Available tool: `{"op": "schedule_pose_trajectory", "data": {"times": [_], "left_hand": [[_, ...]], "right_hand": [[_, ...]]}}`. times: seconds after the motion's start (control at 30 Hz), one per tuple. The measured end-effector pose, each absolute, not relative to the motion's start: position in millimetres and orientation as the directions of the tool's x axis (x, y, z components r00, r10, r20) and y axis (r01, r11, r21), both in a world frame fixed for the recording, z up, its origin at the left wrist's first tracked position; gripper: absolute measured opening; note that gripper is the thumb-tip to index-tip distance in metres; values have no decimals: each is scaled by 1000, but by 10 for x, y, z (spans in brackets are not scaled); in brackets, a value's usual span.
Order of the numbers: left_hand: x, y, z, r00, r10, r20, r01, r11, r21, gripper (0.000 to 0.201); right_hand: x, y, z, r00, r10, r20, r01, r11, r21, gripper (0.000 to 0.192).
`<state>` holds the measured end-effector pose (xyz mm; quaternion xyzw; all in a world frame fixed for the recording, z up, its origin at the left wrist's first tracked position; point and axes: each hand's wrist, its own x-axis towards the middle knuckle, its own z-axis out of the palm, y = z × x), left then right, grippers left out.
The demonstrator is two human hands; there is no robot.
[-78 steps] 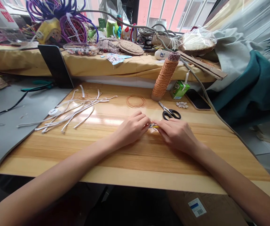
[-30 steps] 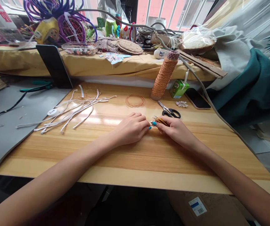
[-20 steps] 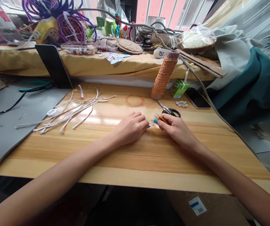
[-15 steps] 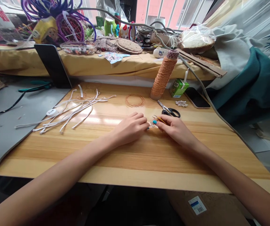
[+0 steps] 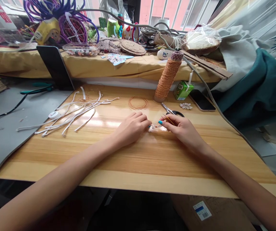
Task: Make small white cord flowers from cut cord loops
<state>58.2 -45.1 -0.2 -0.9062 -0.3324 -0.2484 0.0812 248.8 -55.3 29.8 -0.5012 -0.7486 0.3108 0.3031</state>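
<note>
Both hands rest on the wooden table point(image 5: 138, 166) near its middle, fingertips almost meeting. My left hand point(image 5: 130, 128) is curled, its fingertips pinching a tiny pale wire piece point(image 5: 153, 125) that lies on the wood between the hands. My right hand point(image 5: 181, 130) pinches the other side of that piece and also holds a thin yellow-handled tool point(image 5: 168, 119) that sticks up and back from the fingers. What the small piece is exactly cannot be made out.
Behind the hands lie black-handled scissors point(image 5: 171, 111), a coil of copper wire point(image 5: 138, 103), a tall cone of orange cord point(image 5: 167, 78), a green carton point(image 5: 183, 90), a phone point(image 5: 202, 100) and small shells point(image 5: 186, 106). White strips point(image 5: 73, 110) spread at left. A cluttered shelf point(image 5: 104, 64) runs behind.
Both hands have shifted slightly away from me. My right hand turned, lifting the yellow-handled tool so it angles upward, and it now covers part of the scissors' handles.
</note>
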Motion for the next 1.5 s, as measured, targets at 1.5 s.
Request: {"op": "schedule_pose_trajectory", "data": {"times": [1.5], "left_hand": [[674,-565,45,623,641,449,724,-690,-20,26]], "right_hand": [[2416,-613,147,-456,882,117,781,460,-423,17]]}}
